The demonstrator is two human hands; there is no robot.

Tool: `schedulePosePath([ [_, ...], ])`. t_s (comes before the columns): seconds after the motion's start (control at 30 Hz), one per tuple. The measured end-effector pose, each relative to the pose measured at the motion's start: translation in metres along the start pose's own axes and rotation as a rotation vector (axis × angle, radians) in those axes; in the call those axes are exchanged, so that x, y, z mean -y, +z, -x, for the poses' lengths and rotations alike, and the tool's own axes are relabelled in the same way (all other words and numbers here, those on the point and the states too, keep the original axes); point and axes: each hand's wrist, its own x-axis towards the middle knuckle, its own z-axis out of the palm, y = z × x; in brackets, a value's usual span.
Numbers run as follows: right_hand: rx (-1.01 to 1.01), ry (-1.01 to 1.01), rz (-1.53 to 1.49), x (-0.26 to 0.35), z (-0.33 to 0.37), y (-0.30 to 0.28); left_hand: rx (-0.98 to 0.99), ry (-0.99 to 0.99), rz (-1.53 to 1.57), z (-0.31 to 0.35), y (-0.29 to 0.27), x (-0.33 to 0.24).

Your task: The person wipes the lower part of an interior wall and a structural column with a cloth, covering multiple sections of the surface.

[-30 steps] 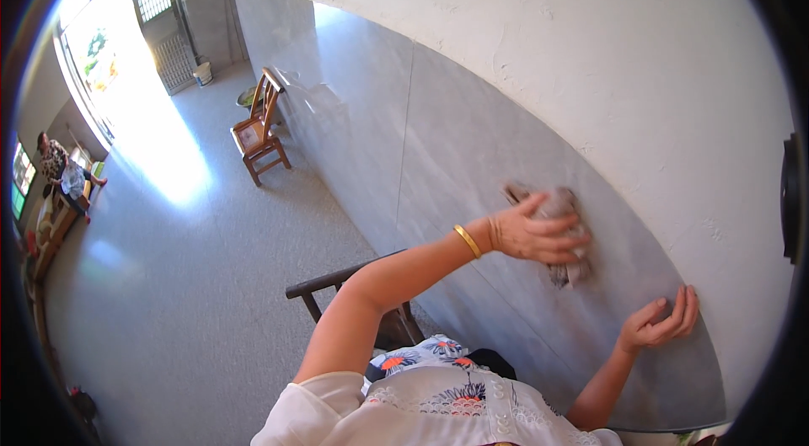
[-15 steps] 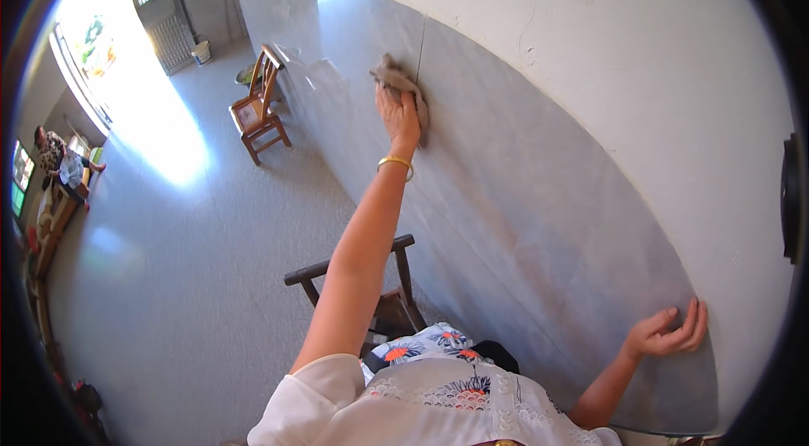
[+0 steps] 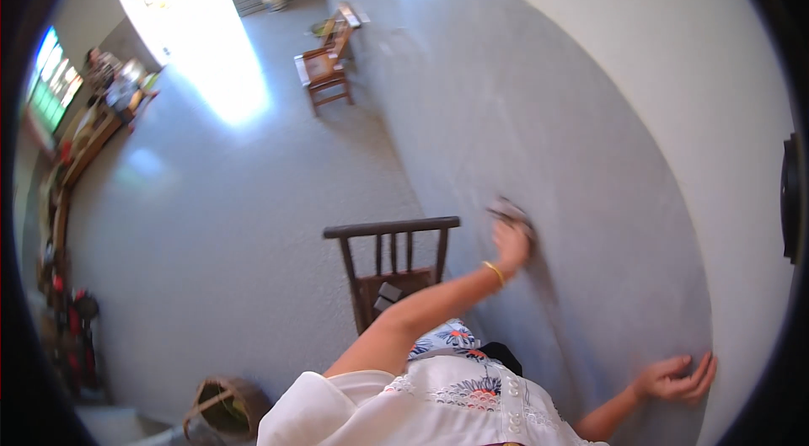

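Observation:
My left hand [image 3: 512, 242], with a gold bangle at its wrist, presses a greyish-brown cloth [image 3: 509, 212] flat against the grey lower part of the wall [image 3: 590, 160]. The fingers lie over the cloth and are slightly blurred. Lower down at the right, my right hand [image 3: 677, 380] rests by the border between the grey panel and the white wall. Its fingers are loosely bent and apart from the thumb, and nothing is in them.
A dark wooden chair [image 3: 392, 231] with small dark blocks on its seat stands just left of my arm. Farther off is a brown wooden chair [image 3: 323, 67]. A basket [image 3: 226, 405] sits at lower left. Another person [image 3: 114, 80] sits by the left wall.
My left hand has moved with the cloth down the wall toward me, the elbow now bent. The right hand stays at the panel's border. The whole view has shifted.

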Motion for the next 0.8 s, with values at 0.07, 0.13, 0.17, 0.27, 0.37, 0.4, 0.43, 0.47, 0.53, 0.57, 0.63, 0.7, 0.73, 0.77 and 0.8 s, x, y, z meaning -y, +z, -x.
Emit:
schedulePosePath([
  [0.07, 0.028, -0.045, -0.039, -0.005, 0.003, -0.003, 0.431, 0.406, -0.631, 0.042, -0.003, 0.008],
  [0.13, -0.013, 0.004, -0.068, 0.005, -0.001, -0.005, 0.391, 0.116, 0.089, 0.094, 0.003, 0.025],
  [0.17, -0.043, 0.047, -0.05, 0.01, -0.005, -0.008, 0.73, 0.084, 0.221, 0.105, -0.025, 0.019],
  [0.27, -0.125, 0.031, -0.156, 0.017, -0.015, -0.004, 1.04, -0.081, 0.476, 0.132, -0.085, 0.011],
  [0.37, -0.273, 0.287, -0.508, 0.041, 0.007, 0.008, 1.385, -0.315, 0.901, 0.118, -0.108, 0.039],
  [0.4, -0.355, 0.49, -0.689, 0.055, 0.02, 0.014, 1.74, -0.422, 1.198, 0.111, -0.113, 0.05],
  [0.43, -0.24, 0.402, -0.913, 0.077, 0.015, 0.012, 1.294, -0.313, 0.95, 0.121, -0.116, 0.047],
  [0.47, 0.023, 0.371, -1.105, 0.084, 0.039, 0.02, 1.265, -0.298, 0.962, 0.129, -0.123, 0.044],
  [0.53, 0.588, 0.33, -1.439, 0.118, 0.073, 0.033, 0.735, -0.031, 0.835, 0.162, -0.161, 0.027],
  [0.57, 0.818, 0.331, -1.559, 0.143, 0.071, 0.029, 0.756, 0.124, 0.813, 0.17, -0.178, 0.023],
  [0.63, 1.3, 0.428, -1.855, 0.182, 0.066, 0.007, 0.683, 0.073, 0.908, 0.187, -0.192, 0.042],
  [0.7, 1.566, 0.516, -2.059, 0.199, 0.065, -0.014, 0.541, -0.026, 1.006, 0.204, -0.203, 0.064],
  [0.73, 1.786, 0.414, -2.213, 0.204, 0.064, -0.022, 0.512, -0.017, 1.012, 0.212, -0.207, 0.071],
  [0.77, 2.011, 0.292, -2.348, 0.209, 0.063, -0.029, 0.437, 0.012, 0.978, 0.22, -0.21, 0.076],
  [0.8, 2.014, 0.264, -2.364, 0.213, 0.061, -0.035, 0.366, 0.04, 0.941, 0.227, -0.215, 0.081],
])
